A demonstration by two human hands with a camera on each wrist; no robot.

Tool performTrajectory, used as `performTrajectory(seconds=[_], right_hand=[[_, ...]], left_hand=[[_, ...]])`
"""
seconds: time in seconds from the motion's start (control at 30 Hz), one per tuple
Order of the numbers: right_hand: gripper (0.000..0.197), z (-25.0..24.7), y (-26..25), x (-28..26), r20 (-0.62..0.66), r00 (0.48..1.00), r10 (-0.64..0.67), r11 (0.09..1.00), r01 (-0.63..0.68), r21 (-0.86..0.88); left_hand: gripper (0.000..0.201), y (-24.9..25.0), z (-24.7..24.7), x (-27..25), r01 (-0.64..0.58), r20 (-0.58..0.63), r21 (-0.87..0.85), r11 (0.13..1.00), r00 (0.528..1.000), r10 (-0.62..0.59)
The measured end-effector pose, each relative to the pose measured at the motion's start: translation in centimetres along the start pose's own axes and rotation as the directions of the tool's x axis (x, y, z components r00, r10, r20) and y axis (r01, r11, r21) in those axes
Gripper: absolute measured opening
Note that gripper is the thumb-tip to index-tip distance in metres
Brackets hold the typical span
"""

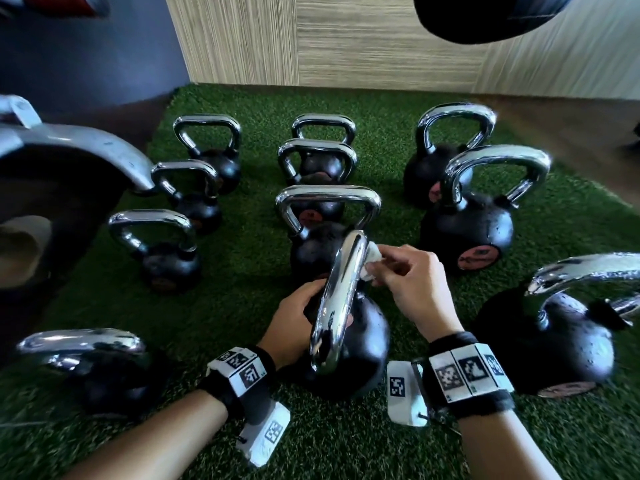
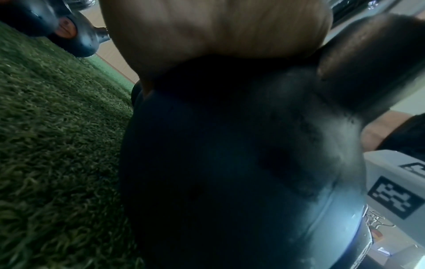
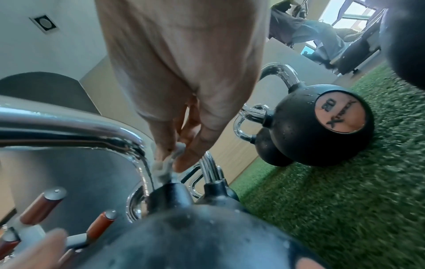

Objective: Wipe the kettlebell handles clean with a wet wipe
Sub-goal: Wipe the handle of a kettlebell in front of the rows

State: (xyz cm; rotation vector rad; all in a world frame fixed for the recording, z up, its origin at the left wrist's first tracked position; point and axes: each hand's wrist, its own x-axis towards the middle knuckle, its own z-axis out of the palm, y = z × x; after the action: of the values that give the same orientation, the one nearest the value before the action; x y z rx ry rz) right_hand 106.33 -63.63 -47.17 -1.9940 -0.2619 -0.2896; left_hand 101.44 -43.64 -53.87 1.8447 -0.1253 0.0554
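A black kettlebell (image 1: 360, 344) with a chrome handle (image 1: 341, 299) stands on the green turf just in front of me. My left hand (image 1: 298, 320) grips the kettlebell's top beside the near leg of the handle, fingers curled around it. My right hand (image 1: 408, 282) pinches a crumpled white wet wipe (image 1: 372, 261) and holds it against the far bend of the handle. In the right wrist view the wet wipe (image 3: 164, 167) sits between my fingertips against the handle (image 3: 76, 127), close to where it joins the black body. The left wrist view shows mostly the dark kettlebell body (image 2: 218, 172) under my palm.
Several more chrome-handled black kettlebells stand in rows on the turf (image 1: 249, 258), one close behind (image 1: 318, 244), larger ones at right (image 1: 467, 233) and near right (image 1: 550, 341), another near left (image 1: 100, 368). A metal rack (image 1: 69, 147) crowds the left. A wood-panelled wall (image 1: 329, 39) closes the back.
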Motion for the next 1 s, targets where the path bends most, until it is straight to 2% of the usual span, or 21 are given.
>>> performTrajectory(seconds=[0.1, 0.2, 0.33, 0.47, 0.57, 0.6, 0.67, 0.7, 0.73, 0.83, 0.97, 1.0], right_hand=[[0.033, -0.4, -1.6, 0.0, -0.068, 0.977, -0.2, 0.978, 0.195, -0.077], [0.03, -0.7, -3.2, -1.9, -0.067, 0.946, -0.318, 0.945, 0.311, -0.096], [0.031, -1.5, -3.8, -2.8, 0.016, 0.942, -0.337, 0.941, 0.337, -0.038], [0.025, -1.9, -4.4, -1.7, 0.016, 0.946, -0.322, 0.946, 0.323, -0.033], [0.025, -2.1, -5.6, -4.6, 0.049, 0.929, -0.367, 0.93, 0.368, -0.012], [0.023, -2.0, -5.9, -6.1, 0.065, 0.928, -0.368, 0.93, 0.368, 0.014], [0.017, -1.9, -6.4, -8.7, 0.069, 0.94, -0.333, 0.94, 0.326, 0.101], [0.016, -1.8, -6.5, -9.2, 0.06, 0.953, -0.298, 0.947, 0.287, 0.142], [0.016, -1.7, -6.4, -9.3, 0.049, 0.965, -0.256, 0.954, 0.244, 0.175], [0.018, -1.7, -5.9, -8.7, 0.022, 0.988, -0.152, 0.962, 0.143, 0.235], [0.015, -1.2, -5.9, -10.8, 0.028, 0.998, -0.052, 0.957, 0.042, 0.288], [0.013, -0.9, -5.7, -11.6, 0.045, 0.999, -0.014, 0.942, -0.002, 0.334]], left_hand=[[0.075, -0.1, -0.1, 0.1, 0.002, -0.023, 0.015, 1.0, 1.0, -0.002], [0.077, -0.3, -0.1, 0.1, -0.006, -0.037, 0.011, 1.0, 0.999, 0.007], [0.076, -0.4, -0.2, 0.1, -0.021, -0.045, 0.006, 1.0, 0.999, 0.021], [0.074, -0.3, -0.2, 0.1, -0.023, -0.047, 0.003, 1.0, 0.999, 0.023], [0.071, -0.4, -0.2, 0.0, -0.028, -0.058, -0.022, 0.999, 0.998, 0.026], [0.064, -0.4, -0.1, 0.1, 0.001, -0.035, -0.043, 0.999, 0.999, -0.002], [0.033, -0.1, -0.2, 0.1, 0.068, 0.016, -0.096, 0.993, 0.998, -0.067], [0.026, -0.1, -0.2, 0.2, 0.082, 0.022, -0.121, 0.989, 0.997, -0.08], [0.027, -0.2, -0.2, 0.3, 0.068, 0.012, -0.117, 0.991, 0.998, -0.067], [0.053, -0.4, -0.2, 0.2, 0.03, -0.015, -0.168, 0.985, 0.999, -0.033], [0.042, -0.5, -0.2, 0.2, 0.047, 0.011, -0.118, 0.992, 0.999, -0.046], [0.04, -0.3, -0.2, 0.2, 0.066, 0.036, -0.153, 0.986, 0.997, -0.062]])
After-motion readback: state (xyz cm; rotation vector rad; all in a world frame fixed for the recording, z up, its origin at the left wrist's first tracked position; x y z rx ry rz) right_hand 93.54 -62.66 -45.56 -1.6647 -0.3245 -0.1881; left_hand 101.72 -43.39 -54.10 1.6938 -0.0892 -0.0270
